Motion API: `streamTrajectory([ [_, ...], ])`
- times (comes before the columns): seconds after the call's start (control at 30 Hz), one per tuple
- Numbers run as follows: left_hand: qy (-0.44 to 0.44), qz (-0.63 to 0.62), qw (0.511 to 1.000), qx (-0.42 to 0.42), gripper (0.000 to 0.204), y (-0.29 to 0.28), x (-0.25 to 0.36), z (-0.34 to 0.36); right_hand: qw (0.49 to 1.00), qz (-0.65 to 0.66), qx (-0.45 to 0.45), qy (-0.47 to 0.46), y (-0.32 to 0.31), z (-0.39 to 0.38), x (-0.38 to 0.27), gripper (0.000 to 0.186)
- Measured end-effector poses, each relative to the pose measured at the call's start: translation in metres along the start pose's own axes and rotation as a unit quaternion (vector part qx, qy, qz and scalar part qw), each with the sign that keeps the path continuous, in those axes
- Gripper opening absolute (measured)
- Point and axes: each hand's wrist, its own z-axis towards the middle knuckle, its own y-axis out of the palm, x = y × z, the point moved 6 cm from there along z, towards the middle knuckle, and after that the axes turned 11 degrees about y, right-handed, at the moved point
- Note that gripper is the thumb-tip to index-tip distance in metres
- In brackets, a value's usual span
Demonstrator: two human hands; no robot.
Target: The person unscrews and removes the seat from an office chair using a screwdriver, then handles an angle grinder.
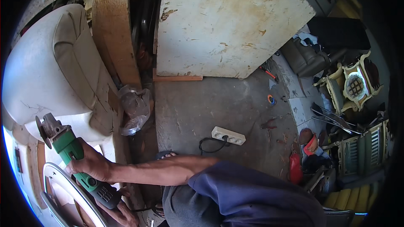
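Note:
A green and black angle grinder (86, 181) is held at the left, its disc (43, 132) close to the front of a white upholstered armchair (40, 69). My right hand (90, 163) wraps around the grinder's green body, the arm in a blue sleeve reaching across from the right. Lower down, my left hand (123, 215) closes around the underside of the black rear end, partly hidden by it. Below the tool stands a curved white frame (78, 197). A black cord (143, 209) shows near my left hand.
A white power strip (228, 135) with a black plug lies on the grey floor. Ahead stands a large stained white board (227, 25). A clear plastic bag (135, 107) sits beside the armchair. Chair frames (355, 80), a red-handled tool (269, 74) and scraps crowd the right.

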Motion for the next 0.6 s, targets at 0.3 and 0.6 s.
streamTrajectory([
  [0.3, -0.107, -0.079, 0.990, -0.055, 0.068, 0.017, 0.048, 0.045, 0.983, 0.048, -0.043, 0.172, 0.005, 0.009, 0.015, 0.035],
  [0.6, -0.381, -0.361, 0.849, 0.067, 0.051, 0.015, 0.036, 0.012, 0.997, -0.006, -0.010, 0.080, 0.005, 0.005, 0.017, 0.033],
])
